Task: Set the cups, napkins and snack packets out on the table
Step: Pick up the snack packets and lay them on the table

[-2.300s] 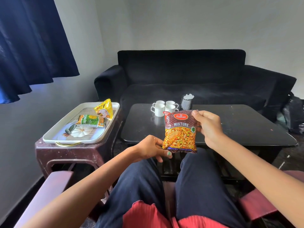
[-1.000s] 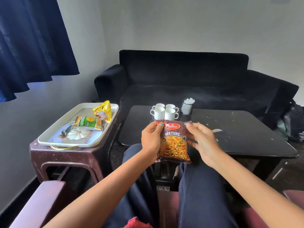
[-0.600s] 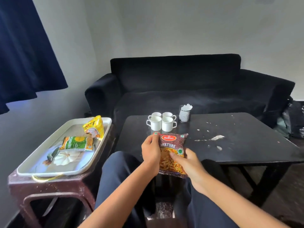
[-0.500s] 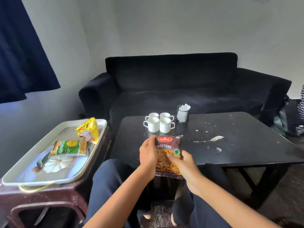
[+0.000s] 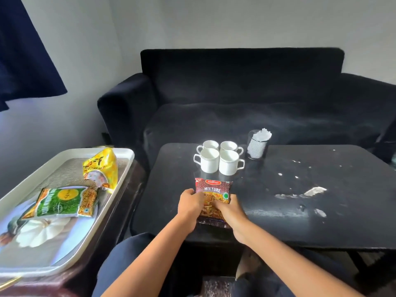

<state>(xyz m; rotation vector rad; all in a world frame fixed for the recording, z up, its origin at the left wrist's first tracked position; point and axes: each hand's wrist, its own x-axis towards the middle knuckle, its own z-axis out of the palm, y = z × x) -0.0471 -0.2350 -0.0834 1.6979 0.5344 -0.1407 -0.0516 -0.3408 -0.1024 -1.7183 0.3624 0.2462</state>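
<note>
Red shiny snack packet lay on the black table, just in front of four white cups. Both hands' fingers gripped it. A hard push could knock the cups over.

Walls: plain, pale grey | Sofa: black, against rear wall | Curtain: dark blue, upper left | Light: soft daylight

Glossy plastic packet, glazed white cups, scuffed matt black table.
</note>
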